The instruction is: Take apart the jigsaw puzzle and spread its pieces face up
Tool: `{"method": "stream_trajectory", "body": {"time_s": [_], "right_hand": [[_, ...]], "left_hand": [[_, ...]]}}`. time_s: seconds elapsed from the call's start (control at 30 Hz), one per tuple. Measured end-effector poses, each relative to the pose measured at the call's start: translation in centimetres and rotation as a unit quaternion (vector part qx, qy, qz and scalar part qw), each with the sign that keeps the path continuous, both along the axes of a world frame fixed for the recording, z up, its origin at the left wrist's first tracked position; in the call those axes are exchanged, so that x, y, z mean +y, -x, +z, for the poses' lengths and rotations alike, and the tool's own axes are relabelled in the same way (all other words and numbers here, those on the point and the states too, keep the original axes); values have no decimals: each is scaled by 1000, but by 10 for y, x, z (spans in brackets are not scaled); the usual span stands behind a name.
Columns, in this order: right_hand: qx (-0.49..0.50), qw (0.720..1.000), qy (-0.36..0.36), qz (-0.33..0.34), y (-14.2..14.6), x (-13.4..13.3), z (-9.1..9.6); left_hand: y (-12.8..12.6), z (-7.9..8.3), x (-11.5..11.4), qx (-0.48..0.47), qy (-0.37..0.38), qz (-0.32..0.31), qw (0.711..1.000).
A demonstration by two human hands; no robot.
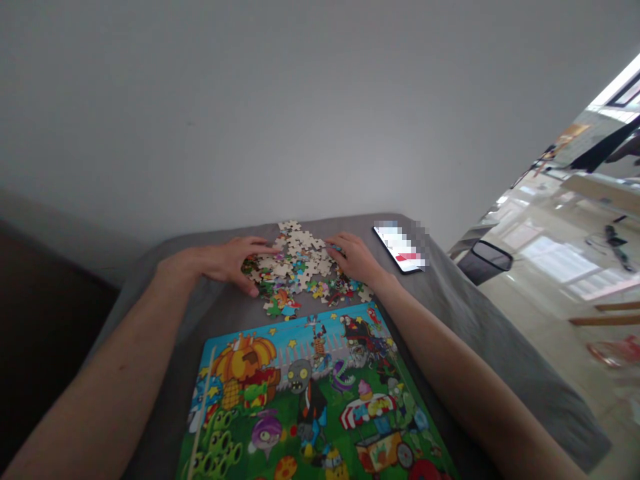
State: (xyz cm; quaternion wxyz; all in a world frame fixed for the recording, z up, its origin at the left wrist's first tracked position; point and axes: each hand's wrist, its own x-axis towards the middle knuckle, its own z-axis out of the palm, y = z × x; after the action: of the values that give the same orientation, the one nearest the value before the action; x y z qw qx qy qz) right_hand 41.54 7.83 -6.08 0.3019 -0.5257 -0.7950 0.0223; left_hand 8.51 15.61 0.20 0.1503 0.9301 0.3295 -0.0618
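Observation:
A loose heap of jigsaw puzzle pieces lies on a grey cloth, some with their printed side up and others showing pale backs. My left hand rests at the heap's left edge, thumb and fingers spread apart. At the right edge, my right hand touches the pieces with its fingers stretched toward them; its fingertips are partly hidden among the pieces. Nearer to me lies a colourful picture board printed with cartoon zombies, plants and a pumpkin.
A phone with a lit screen, partly blurred out, lies right of my right hand. The grey cloth covers the table up to a plain wall. Beyond the table's right side are a chair and a tiled floor.

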Motion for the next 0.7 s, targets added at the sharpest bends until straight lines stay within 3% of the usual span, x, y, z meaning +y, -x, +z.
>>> {"method": "stream_trajectory", "body": {"time_s": [0.13, 0.33, 0.47, 0.6, 0.7], "right_hand": [[-19, 999, 26, -31, -3, 0, -2], [-20, 999, 33, -19, -5, 1, -2], [-18, 999, 35, -9, -4, 1, -2], [-37, 999, 11, -29, -1, -5, 4], [-44, 997, -29, -52, 4, -10, 17]], "left_hand": [[0, -1, 7, -34, 3, 26, 999], [-21, -14, 8, -100, -46, 94, 989], [-26, -10, 4, -143, -73, 126, 979], [-35, -5, -4, -149, -117, 110, 976], [-47, -9, -17, -86, -78, 69, 991]]}}
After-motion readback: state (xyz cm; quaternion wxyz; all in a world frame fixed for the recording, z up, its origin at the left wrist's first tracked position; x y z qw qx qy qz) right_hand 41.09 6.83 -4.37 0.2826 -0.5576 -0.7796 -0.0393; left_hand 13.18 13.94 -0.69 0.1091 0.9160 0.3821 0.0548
